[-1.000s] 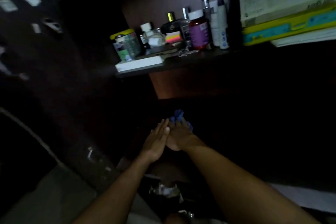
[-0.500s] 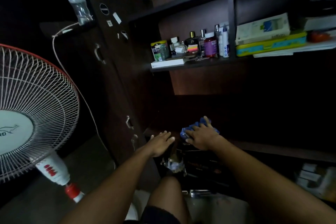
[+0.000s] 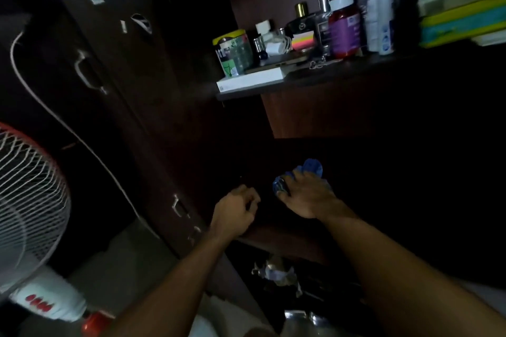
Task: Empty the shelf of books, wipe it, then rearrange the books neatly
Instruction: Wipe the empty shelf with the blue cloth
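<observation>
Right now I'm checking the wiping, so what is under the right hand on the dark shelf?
A bunched blue cloth lies under the right hand, showing past the fingers and beside the thumb. The hand covers its middle, and the shelf beneath is too dark to judge.
</observation>
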The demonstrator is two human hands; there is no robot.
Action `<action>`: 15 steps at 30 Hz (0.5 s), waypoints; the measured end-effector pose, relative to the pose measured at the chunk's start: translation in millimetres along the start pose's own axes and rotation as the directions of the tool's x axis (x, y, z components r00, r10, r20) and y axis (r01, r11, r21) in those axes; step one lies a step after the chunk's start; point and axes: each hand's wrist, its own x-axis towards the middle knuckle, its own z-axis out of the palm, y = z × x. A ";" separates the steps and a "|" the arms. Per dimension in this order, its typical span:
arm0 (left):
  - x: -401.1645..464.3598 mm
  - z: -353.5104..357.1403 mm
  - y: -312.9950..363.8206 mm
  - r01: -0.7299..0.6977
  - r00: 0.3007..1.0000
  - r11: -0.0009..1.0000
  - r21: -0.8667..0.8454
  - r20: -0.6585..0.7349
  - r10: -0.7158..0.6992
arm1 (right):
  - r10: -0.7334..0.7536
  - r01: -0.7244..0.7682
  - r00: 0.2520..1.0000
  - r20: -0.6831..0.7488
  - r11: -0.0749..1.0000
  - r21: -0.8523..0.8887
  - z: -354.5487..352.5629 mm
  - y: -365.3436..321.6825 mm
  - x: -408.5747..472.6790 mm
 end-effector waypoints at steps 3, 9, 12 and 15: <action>15.8 21.7 -13.9 -0.058 0.986 0.996 -0.065 -0.159 0.047 | -0.002 0.003 1.000 -0.006 0.999 0.042 1.3 11.5 59.3; 18.2 32.8 -26.5 0.010 0.987 0.997 -0.076 -0.157 -0.022 | 0.055 -0.053 0.998 -0.038 0.996 0.067 20.7 42.1 176.4; 18.4 31.8 -23.7 0.037 0.994 0.996 -0.083 -0.099 -0.045 | 0.100 -0.099 0.995 -0.008 0.988 0.115 26.7 53.5 214.5; 21.2 32.4 -26.2 0.035 0.995 0.996 -0.085 -0.089 -0.042 | 0.154 -0.152 0.988 -0.003 0.980 0.130 30.4 56.4 239.8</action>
